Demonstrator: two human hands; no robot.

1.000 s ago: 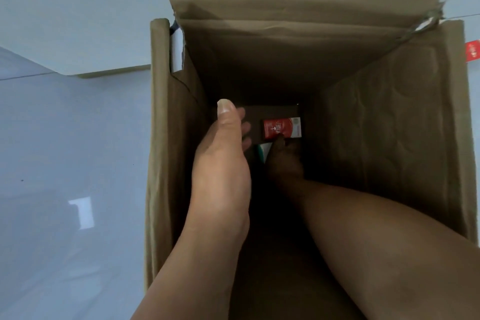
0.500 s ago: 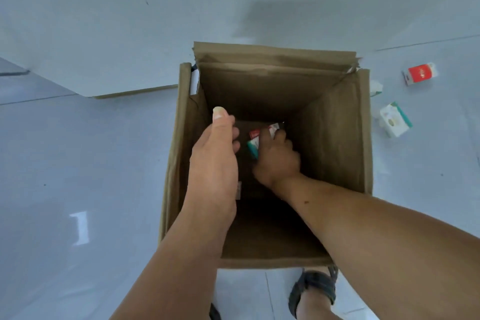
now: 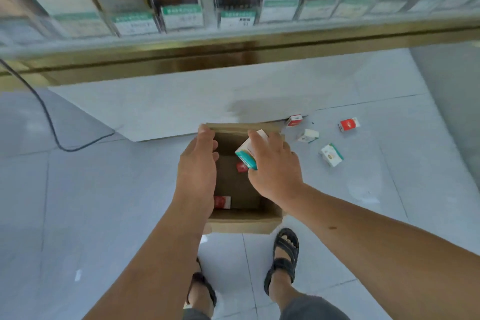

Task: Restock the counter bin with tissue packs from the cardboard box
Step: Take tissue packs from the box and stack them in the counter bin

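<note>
The cardboard box (image 3: 244, 223) stands open on the floor in front of my feet. My right hand (image 3: 275, 169) holds a white and teal tissue pack (image 3: 246, 154) above the box's opening. Raised over the box's left wall, my left hand (image 3: 198, 166) has loosely curled fingers and holds nothing. Two red packs (image 3: 242, 166) (image 3: 222, 202) lie on the box's bottom. No counter bin is in view.
A glass display counter (image 3: 233, 44) with a gold frame runs across the top. Several tissue packs lie loose on the tiled floor right of the box, among them a red one (image 3: 349, 125) and a white one (image 3: 331, 154). A black cable (image 3: 49, 122) trails at left. My sandalled feet (image 3: 283, 260) stand close to the box.
My view has risen from inside the box to well above it. My right hand has come up out of the box with the white and teal pack. My left hand has lifted off the box's wall.
</note>
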